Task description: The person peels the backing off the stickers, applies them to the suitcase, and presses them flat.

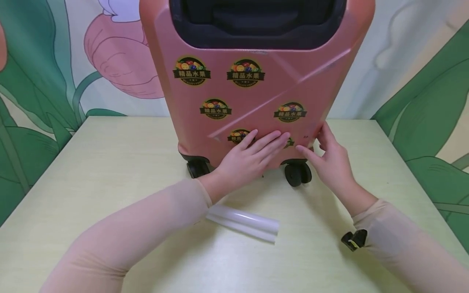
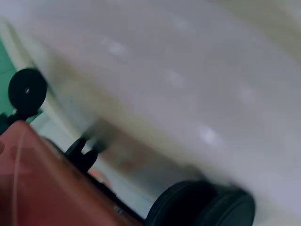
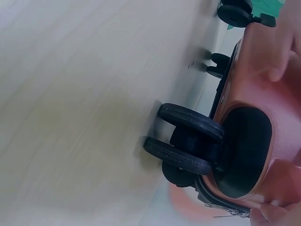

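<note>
A pink hard-shell suitcase (image 1: 256, 93) stands upright on its black wheels, its front dotted with round fruit-logo stickers (image 1: 245, 73). My left hand (image 1: 249, 156) lies flat on the lower front with straight fingers, partly covering the two lowest stickers. At the lower right corner my right hand (image 1: 335, 162) holds the suitcase, thumb on the front and fingers on the side. The right wrist view shows a twin wheel (image 3: 186, 139) beneath that corner. In the left wrist view the suitcase's underside edge and a near wheel (image 2: 202, 205) appear.
A curled clear plastic sheet (image 1: 245, 221) lies on the pale wooden table (image 1: 91, 162), in front of the suitcase and just beyond the left forearm. A wall painted with leaves (image 1: 33, 61) and a pink flower stands behind. A small black clip (image 1: 354, 240) sits at the right sleeve.
</note>
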A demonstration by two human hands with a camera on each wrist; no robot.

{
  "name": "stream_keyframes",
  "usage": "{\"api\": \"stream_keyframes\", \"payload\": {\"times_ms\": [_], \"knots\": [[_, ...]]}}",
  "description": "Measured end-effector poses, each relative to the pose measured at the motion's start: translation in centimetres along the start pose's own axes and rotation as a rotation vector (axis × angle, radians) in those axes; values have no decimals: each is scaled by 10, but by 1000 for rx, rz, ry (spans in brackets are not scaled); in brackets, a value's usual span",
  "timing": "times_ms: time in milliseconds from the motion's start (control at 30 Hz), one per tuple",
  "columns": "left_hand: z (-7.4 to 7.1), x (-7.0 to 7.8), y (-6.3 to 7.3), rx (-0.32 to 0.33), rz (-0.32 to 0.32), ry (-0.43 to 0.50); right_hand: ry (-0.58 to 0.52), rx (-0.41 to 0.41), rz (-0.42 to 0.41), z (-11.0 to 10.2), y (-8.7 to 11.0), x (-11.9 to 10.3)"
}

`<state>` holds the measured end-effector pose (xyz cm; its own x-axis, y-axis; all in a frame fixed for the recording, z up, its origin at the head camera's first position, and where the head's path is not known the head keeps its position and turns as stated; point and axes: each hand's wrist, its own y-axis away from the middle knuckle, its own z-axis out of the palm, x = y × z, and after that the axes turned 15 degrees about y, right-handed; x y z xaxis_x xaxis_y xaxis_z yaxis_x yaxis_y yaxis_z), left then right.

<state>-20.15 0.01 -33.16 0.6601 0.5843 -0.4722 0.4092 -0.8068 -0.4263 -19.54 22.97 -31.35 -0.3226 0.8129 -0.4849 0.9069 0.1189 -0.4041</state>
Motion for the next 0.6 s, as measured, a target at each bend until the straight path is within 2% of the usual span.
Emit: {"api": "stream_keyframes", "payload": {"times_ms": [167,333,400,467,600], "knots": [[5,7,3,-42,20,-20,9,5,3,1,1,1],[9,7,5,-70,93,23,26,4,11,2,1,1],[7,6,4,-47,107,40,31,9,9,2,1,1],[3,4,-1,0,83,47,30,15,10,2,1,1],[-3,2,-11,45,4,32,22,24,10,3,2,1]]}}
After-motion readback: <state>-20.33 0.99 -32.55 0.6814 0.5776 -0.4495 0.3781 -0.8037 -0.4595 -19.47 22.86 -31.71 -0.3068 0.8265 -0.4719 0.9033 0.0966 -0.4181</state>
